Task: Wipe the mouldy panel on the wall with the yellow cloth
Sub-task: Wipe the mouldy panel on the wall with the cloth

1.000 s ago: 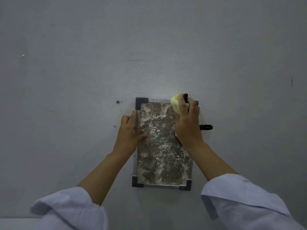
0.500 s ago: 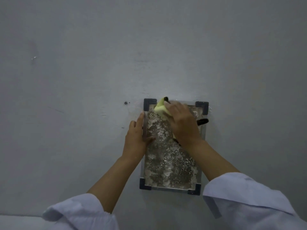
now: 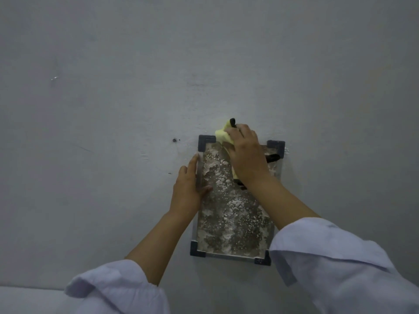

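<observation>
Two bare hands work at a mouldy panel (image 3: 229, 211) fixed flat to a grey wall (image 3: 113, 87), a little right of the middle of the view and in its lower half. Its speckled face, brown-grey with white patches and crumbs, sits in a thin pale frame with dark corner pieces (image 3: 206, 141) at all four corners. The right hand (image 3: 246, 156) lies over the upper part of the panel, fingers curled down on a bunched yellow cloth (image 3: 223, 134), pressing it against the top edge just right of the upper left corner piece; a lump of the cloth sticks out past the fingertips onto the wall above the frame, and a thin strip of yellow shows under the heel of the hand. Something black (image 3: 232, 122) pokes up beside the cloth at the fingertips, and another black piece (image 3: 273, 157) shows to the right of the hand near the upper right corner; what these are cannot be told. The left hand (image 3: 187, 189) rests on the panel's left edge, fingers straight along the frame and flat to the wall, thumb laid across onto the mouldy face. Both forearms are bare, with pale rolled sleeves (image 3: 118, 291) at the near edge. A small dark screw hole (image 3: 174, 140) marks the wall left of the panel.
</observation>
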